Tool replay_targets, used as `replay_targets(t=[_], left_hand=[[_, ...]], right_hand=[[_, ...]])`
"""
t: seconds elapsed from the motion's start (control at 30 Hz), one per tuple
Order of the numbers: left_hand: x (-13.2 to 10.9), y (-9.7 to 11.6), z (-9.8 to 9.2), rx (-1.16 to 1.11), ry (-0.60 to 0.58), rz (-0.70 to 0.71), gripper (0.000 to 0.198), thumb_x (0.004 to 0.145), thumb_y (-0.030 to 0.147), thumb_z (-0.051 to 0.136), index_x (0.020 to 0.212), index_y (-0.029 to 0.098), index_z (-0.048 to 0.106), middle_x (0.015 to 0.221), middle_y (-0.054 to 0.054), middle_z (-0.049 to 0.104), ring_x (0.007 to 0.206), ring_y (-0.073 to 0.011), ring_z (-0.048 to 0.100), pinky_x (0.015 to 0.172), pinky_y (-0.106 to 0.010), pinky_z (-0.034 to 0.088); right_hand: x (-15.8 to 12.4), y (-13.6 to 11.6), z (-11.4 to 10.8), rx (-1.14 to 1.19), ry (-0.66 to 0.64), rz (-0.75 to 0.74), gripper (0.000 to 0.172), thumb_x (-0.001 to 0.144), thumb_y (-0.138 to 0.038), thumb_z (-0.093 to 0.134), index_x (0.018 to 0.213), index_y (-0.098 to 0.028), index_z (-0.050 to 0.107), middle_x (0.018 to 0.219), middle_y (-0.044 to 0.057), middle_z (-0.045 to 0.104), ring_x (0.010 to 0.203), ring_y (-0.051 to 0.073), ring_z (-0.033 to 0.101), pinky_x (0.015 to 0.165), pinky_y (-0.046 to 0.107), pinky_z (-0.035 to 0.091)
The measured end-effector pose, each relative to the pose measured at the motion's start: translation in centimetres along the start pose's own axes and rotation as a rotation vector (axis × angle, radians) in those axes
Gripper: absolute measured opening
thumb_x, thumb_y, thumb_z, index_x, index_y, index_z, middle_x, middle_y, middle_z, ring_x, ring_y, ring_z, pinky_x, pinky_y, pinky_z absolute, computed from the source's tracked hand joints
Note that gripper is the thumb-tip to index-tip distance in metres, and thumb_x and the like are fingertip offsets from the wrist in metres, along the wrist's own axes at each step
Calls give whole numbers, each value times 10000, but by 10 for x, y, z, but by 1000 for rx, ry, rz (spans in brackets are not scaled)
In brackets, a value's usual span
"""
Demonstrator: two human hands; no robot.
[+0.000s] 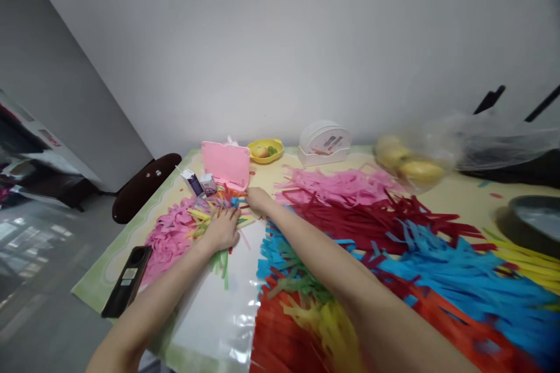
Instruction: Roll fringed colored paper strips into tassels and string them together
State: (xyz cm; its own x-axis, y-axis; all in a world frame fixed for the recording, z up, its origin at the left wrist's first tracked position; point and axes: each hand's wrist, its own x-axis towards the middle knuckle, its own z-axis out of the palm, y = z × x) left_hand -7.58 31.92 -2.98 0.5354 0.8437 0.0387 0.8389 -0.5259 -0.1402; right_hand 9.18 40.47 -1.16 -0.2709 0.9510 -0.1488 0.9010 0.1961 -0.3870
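Observation:
My left hand (224,228) lies over a small heap of mixed yellow, green and orange strips (200,215), its fingers slightly apart and pressing down on them. Just to its right, my right hand (259,201) is closed, with its fingers curled toward blue and orange strips (236,200). What it grips is hidden. Beneath and in front of the hands is a white sheet (214,309) in a clear, shiny sleeve or bag. A pile of pink strips (168,230) sits left of my left hand.
Large bundles of pink (336,185), dark red (350,221) and blue strips (455,274) spread rightward. Behind the hands stand a pink tablet case (225,163), a drink carton (192,182), a yellow fruit bowl (275,158) and a white holder (324,154). A dark phone-like object (126,280) lies at left.

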Motion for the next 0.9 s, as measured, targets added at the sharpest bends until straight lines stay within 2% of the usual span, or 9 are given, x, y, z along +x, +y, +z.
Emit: replay_targets(t=[0.1, 0.17, 0.27, 0.37, 0.43, 0.57, 0.67, 0.73, 0.9], left_hand=[[2, -1, 3, -14, 24, -13, 591, 899, 470, 491, 1399, 160, 437, 1397, -149, 498, 1259, -300, 465, 1092, -447, 307], [6, -1, 6, -18, 38, -39, 608, 906, 509, 481, 1397, 153, 431, 1366, -157, 509, 1217, -302, 489, 1040, -436, 362], [14, -3, 10, -16, 40, -55, 544, 928, 428, 484, 1385, 136, 438, 1278, -162, 549, 1158, -296, 521, 984, -417, 408], [22, -8, 12, -11, 21, -21, 409, 958, 221, 405, 1352, 134, 474, 1176, -144, 586, 1086, -253, 562, 945, -369, 431], [25, -9, 12, -3, 14, 0, 424, 948, 128, 362, 1359, 134, 467, 1163, -144, 585, 1058, -238, 576, 927, -356, 437], [29, -8, 6, 5, 28, 27, 409, 945, 136, 369, 1332, 137, 502, 1174, -171, 571, 1111, -277, 551, 979, -429, 403], [32, -8, 0, -16, 37, 70, 347, 927, 159, 421, 1229, 176, 593, 1254, -169, 552, 1209, -304, 486, 1074, -515, 303], [34, -8, -4, -51, 23, 108, 308, 904, 157, 467, 1162, 200, 629, 1288, -137, 560, 1247, -286, 461, 1104, -504, 274], [39, -4, -9, -186, -27, 113, 228, 866, 173, 512, 1032, 174, 668, 1068, -110, 670, 1067, -239, 577, 972, -384, 423]], right_hand=[[9, 4, 11, 15, 11, -1, 347, 931, -333, 591, 1228, -152, 573, 1224, 102, 598, 1036, 219, 620, 865, 423, 538], [12, 7, 15, 23, 11, 2, 348, 932, -334, 589, 1231, -156, 571, 1225, 99, 598, 1035, 219, 620, 864, 425, 538], [12, 10, 18, 31, -10, 8, 346, 933, -334, 588, 1230, -158, 571, 1225, 97, 598, 1037, 219, 620, 865, 427, 538], [8, 9, 17, 46, -56, 8, 345, 932, -334, 589, 1228, -157, 573, 1227, 99, 597, 1041, 220, 618, 868, 426, 536], [3, 7, 16, 65, -101, 6, 339, 933, -334, 588, 1224, -160, 576, 1227, 99, 597, 1039, 218, 618, 869, 422, 536], [-12, 6, 9, 118, -210, 10, 321, 938, -337, 579, 1206, -161, 588, 1215, 97, 605, 1019, 210, 624, 859, 407, 541], [-25, 6, 3, 164, -272, 20, 327, 935, -338, 582, 1210, -160, 586, 1214, 89, 605, 1017, 215, 625, 851, 412, 544], [-33, 6, 0, 194, -294, 30, 332, 933, -338, 586, 1213, -159, 584, 1217, 87, 605, 1019, 218, 624, 849, 415, 544], [-57, 6, -6, 251, -238, 59, 343, 926, -341, 595, 1213, -152, 586, 1215, 83, 606, 1019, 226, 625, 841, 413, 547]])
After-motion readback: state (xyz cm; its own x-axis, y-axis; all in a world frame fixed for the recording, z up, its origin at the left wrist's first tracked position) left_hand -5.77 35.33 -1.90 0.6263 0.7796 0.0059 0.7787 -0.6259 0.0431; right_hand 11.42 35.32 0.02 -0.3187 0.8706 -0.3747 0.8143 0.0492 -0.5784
